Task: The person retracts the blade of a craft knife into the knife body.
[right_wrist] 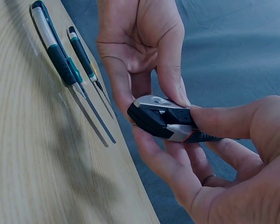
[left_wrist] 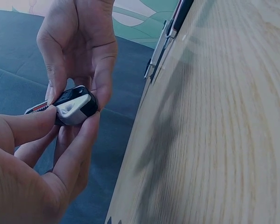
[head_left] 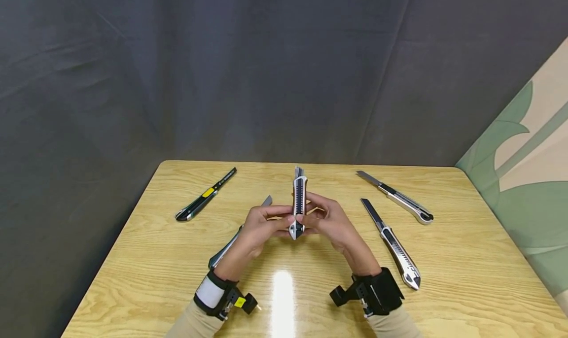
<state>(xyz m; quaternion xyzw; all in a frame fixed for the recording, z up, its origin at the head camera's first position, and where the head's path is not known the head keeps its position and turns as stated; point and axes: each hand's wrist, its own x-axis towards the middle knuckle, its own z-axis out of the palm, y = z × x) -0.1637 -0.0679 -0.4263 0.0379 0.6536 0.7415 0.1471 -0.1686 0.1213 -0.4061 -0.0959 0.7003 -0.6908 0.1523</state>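
Above the middle of the table, both hands hold one silver and black utility knife (head_left: 299, 195), its slider track facing up and its narrow end pointing away from the person. From the left side, the left hand (head_left: 262, 224) pinches its lower part between thumb and fingers. The right hand (head_left: 330, 219) grips the same part from the right, its thumb near the other thumb. In the right wrist view, the knife's blunt end (right_wrist: 156, 116) faces the camera. Beneath the left forearm lies a green and silver utility knife (head_left: 227, 249), partly hidden.
A black utility knife with a yellow slider (head_left: 207, 193) lies at the table's back left. Two silver and black utility knives, one farther back (head_left: 399, 197) and one nearer (head_left: 401, 259), lie on the right. A dark curtain (head_left: 284, 82) hangs behind the wooden table (head_left: 146, 259).
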